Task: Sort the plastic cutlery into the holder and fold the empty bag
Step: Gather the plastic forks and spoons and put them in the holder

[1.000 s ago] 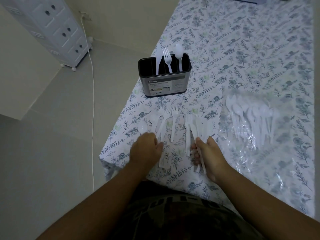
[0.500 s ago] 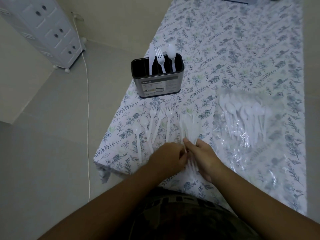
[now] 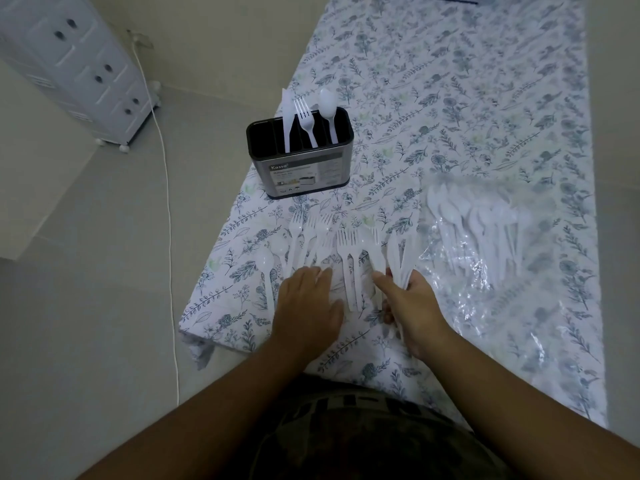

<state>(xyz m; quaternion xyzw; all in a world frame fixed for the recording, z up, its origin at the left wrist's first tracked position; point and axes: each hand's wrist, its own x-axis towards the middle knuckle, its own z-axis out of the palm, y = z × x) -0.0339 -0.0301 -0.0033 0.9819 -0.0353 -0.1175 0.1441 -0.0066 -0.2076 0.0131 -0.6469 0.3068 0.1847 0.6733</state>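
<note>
Gripped in the right hand point(image 3: 414, 306) is a bundle of white plastic knives point(image 3: 403, 261), the fingers being curled round the handles while the blades fan out beyond the fingertips. No object is held by the left hand point(image 3: 306, 306); it is laid palm down with straight fingers on the floral tablecloth point(image 3: 450, 98), its fingertips touching or covering the handle ends of the loose cutlery. Between the two hands, several white forks point(image 3: 348, 258) are laid flat with tines pointing away from the person. Further forks point(image 3: 304, 233) are seen just beyond the left hand, and two white spoons point(image 3: 266, 268) lie at the left, near the table edge. To the right of the right hand, a clear plastic bag point(image 3: 485, 271) is spread on the cloth, with a cluster of white spoons and other pieces point(image 3: 485, 223) inside it; exact types cannot all be told. Farther back, the cutlery holder point(image 3: 301, 168) stands upright near the left table edge, well apart from the hands. One knife point(image 3: 286, 123), one fork point(image 3: 306, 123) and one spoon point(image 3: 329, 114) are stood in separate compartments; the leftmost compartment appears dark. On the floor at the far left, a white cabinet point(image 3: 69, 64) and a white cable point(image 3: 166, 202) are observed.
</note>
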